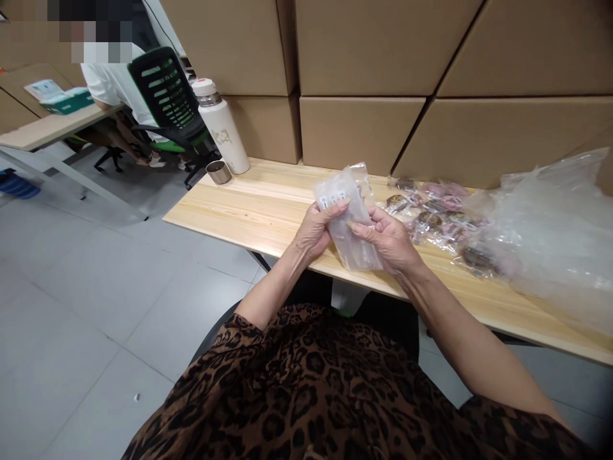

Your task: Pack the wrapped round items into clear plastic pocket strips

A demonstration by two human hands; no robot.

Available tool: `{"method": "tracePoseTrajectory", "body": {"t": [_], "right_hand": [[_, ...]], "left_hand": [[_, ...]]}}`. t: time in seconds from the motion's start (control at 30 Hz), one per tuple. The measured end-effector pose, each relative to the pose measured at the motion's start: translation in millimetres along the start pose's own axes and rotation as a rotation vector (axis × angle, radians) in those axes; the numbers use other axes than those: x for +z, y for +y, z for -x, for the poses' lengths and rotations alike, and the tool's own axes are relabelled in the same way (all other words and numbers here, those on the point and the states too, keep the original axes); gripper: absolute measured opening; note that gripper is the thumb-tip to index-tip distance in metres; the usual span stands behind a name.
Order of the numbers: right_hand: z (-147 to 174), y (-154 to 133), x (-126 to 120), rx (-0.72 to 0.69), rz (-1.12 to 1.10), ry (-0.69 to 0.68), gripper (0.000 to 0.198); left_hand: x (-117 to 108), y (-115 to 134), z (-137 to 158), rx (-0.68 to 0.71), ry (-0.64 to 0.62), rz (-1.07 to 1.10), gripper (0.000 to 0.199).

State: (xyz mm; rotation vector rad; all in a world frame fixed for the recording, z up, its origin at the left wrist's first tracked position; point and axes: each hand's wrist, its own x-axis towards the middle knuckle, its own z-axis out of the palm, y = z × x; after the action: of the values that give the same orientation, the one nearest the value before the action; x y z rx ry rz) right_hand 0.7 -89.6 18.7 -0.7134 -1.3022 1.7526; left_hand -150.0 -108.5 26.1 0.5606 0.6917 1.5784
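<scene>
A stack of small clear plastic bags point(347, 214) is held upright over the near edge of the wooden table point(249, 204). My left hand point(316, 230) grips the stack from the left, thumb across its front. From the right, my right hand point(390, 239) pinches the stack with thumb and forefinger. Just beyond my right hand lie several small bagged items point(438, 217), pink and dark, scattered on the table.
A big crumpled clear plastic bag point(550, 223) lies at the table's right. A white flask point(221, 126) and a small metal cup point(219, 172) stand at the far left corner. Cardboard boxes point(364, 70) line the back. Another person sits on a black chair point(165, 99) at far left.
</scene>
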Motion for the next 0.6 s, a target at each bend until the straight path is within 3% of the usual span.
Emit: {"method": "tracePoseTrajectory", "body": {"t": [0.13,0.2,0.3,0.4,0.5,0.6], "right_hand": [[0.9,10.8,-4.0,0.004,0.078,0.060,0.059],[-1.3,15.7,-12.5,-0.089,0.208,0.144,0.065],[-6.3,15.7,-26.5,-0.232,0.402,0.255,0.100],[-7.6,7.1,-29.4,-0.108,0.406,0.049,0.124],[-4.3,-1.7,-20.6,0.075,0.309,-0.207,0.103],[-2.5,-5.5,-13.8,0.096,0.346,-0.234,0.064]], "left_hand": [[4.0,0.2,-2.9,0.099,0.124,-0.043,0.040],[5.2,3.5,-4.8,0.152,0.164,-0.052,0.041],[7.1,10.3,-6.8,0.208,0.191,-0.072,0.042],[10.4,13.9,-7.0,0.223,0.208,-0.101,0.033],[13.6,14.1,-6.7,0.234,0.240,-0.113,0.020],[13.8,16.1,-6.6,0.242,0.293,-0.097,0.015]]}}
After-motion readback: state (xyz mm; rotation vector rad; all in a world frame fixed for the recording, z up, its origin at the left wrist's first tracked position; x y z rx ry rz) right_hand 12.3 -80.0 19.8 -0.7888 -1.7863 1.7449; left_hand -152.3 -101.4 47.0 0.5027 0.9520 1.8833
